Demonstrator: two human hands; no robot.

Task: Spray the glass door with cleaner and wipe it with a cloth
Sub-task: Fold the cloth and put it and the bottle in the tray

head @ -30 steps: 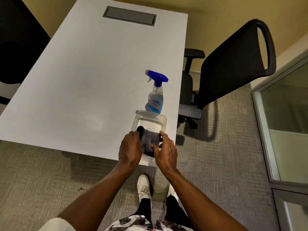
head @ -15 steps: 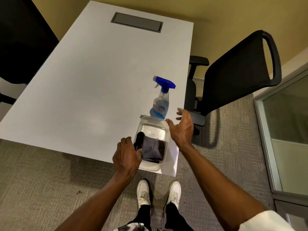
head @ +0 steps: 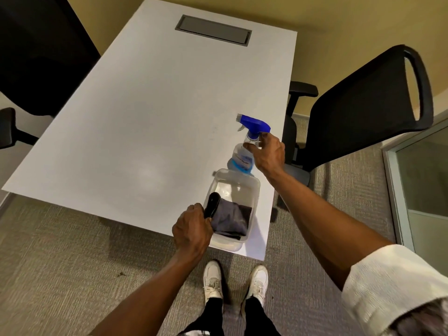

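1. Right hand [head: 269,155] stretched forward over the near right corner of the white surface [head: 150,122], grip curled around the neck of the spray bottle [head: 244,151] just under its blue trigger head, thumb on the near side.
2. Bottle upright on the surface, touching the far end of a clear plastic tub [head: 234,187].
3. Left hand [head: 192,232] at the tub's near left edge, grip clamped on a black handle [head: 211,205] and the edge of a dark grey cloth [head: 230,219].
4. Cloth lying folded inside the tub's near half.
5. Glass door [head: 421,180] at far right, beyond a black office chair [head: 358,105].
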